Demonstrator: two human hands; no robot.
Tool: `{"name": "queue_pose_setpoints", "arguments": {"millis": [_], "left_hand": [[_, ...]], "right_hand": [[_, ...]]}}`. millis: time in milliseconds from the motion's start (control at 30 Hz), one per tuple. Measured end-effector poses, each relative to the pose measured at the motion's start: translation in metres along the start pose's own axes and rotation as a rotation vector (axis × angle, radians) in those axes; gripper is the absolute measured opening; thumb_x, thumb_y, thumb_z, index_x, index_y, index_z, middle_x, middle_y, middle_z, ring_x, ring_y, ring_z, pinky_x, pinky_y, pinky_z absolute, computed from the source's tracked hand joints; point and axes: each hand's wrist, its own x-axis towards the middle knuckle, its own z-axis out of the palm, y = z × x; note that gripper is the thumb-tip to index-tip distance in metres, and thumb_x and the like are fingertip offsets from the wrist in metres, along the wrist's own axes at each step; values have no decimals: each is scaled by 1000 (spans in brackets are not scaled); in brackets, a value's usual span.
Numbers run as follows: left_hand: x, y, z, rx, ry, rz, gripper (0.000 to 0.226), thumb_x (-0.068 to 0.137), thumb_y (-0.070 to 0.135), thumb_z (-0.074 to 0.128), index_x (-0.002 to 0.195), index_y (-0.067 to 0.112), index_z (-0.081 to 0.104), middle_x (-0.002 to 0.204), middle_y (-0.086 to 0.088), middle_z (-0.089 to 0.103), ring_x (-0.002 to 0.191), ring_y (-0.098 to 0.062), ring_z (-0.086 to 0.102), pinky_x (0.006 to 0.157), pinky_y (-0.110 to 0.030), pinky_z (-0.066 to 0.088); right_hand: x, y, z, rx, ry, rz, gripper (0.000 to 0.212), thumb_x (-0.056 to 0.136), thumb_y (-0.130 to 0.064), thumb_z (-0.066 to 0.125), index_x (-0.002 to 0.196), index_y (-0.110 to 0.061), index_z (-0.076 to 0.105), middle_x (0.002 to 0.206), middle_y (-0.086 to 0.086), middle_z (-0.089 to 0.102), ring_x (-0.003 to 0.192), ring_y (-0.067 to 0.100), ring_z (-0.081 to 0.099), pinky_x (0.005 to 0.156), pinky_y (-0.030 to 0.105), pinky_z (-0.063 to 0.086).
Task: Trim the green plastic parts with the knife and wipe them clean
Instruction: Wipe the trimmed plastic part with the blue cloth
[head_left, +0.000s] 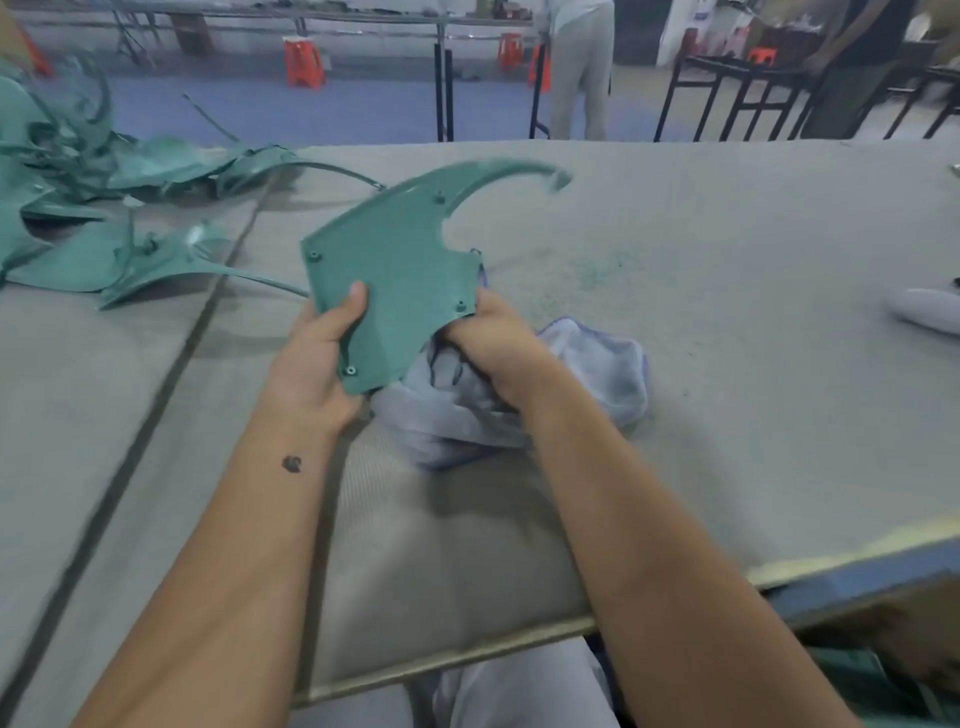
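You faced a grey felt-covered table (727, 312); blue floor (363, 104), orange stools (304, 62) and black metal frames (737, 98) occupied the frame's top.

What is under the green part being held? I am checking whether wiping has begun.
A bunched grey-blue cloth, gripped by the right hand, sits beneath the green part. Contact underneath is hidden.

The green plastic part (400, 270) is a flat, matte panel with small round studs near its corners and a long curved horn sweeping up and away. It tilts above the desk, its near edge pinched under the left thumb, fingers (358, 301) behind it. A crumpled pale blue cloth (597, 364) bunches beneath the right fingers (483, 332), touching the part's lower right edge.

More green parts (130, 218) lie piled well left of the fingers.
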Motion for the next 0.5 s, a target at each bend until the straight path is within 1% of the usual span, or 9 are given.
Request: {"name": "queue_pose_setpoints", "arguments": {"millis": [67,100,167,233,267,300,367,433,500], "left_hand": [[4,3,-7,100,42,3,44,98,12,45,140,1,46,96,-3,75,83,-14,72,73,-29,60],[4,6,-11,125,32,19,44,98,12,45,141,3,46,96,-1,75,85,-13,72,73,-28,59],[2,15,-15,173,-34,80,46,95,12,47,141,5,46,107,-1,73,96,-15,71,78,-29,59],[-4,22,-11,257,-113,133,39,96,10,47,135,8,53,115,-2,70,102,-17,69,82,-31,58],[-9,22,-5,308,-156,133,34,96,9,46,127,12,60,113,-2,71,100,-17,69,80,-31,58],[-14,20,2,357,-207,112,31,96,8,47,117,16,68,109,0,73,97,-16,71,77,-30,59],[-25,10,18,430,-304,23,34,93,7,48,101,22,77,102,1,75,89,-15,73,71,-29,60],[-33,0,38,491,-351,-60,34,92,9,49,94,25,79,98,0,76,85,-16,73,67,-32,60],[-35,-14,62,543,-405,-132,31,92,10,51,95,22,79,99,-4,76,85,-21,73,68,-44,61]], "right_hand": [[-4,-1,-16,332,39,31,29,100,-6,43,126,-5,57,84,1,61,64,7,55,57,20,45],[-9,-1,-25,466,57,42,33,103,-13,38,131,-5,53,92,3,61,71,9,57,62,22,45],[-25,-1,-42,696,54,30,37,104,-27,35,131,-7,51,107,6,62,85,17,61,73,28,49],[-43,-4,-59,862,10,-29,39,102,-39,38,126,-11,51,116,9,63,93,22,64,80,34,52],[-54,-5,-67,908,5,-74,38,101,-42,39,121,-13,53,115,9,64,91,22,65,77,34,52],[-63,-7,-74,937,31,-114,35,100,-42,41,115,-14,55,108,7,65,84,21,66,71,31,51],[-84,-8,-90,976,161,-158,27,101,-36,44,104,-15,59,85,3,62,63,16,60,57,25,42],[-106,-3,-108,969,327,-180,23,101,-30,46,94,-13,61,73,2,58,49,11,49,48,20,34],[-132,10,-127,1001,427,-180,25,101,-28,45,85,-13,57,66,1,59,43,9,44,42,18,29]]}}
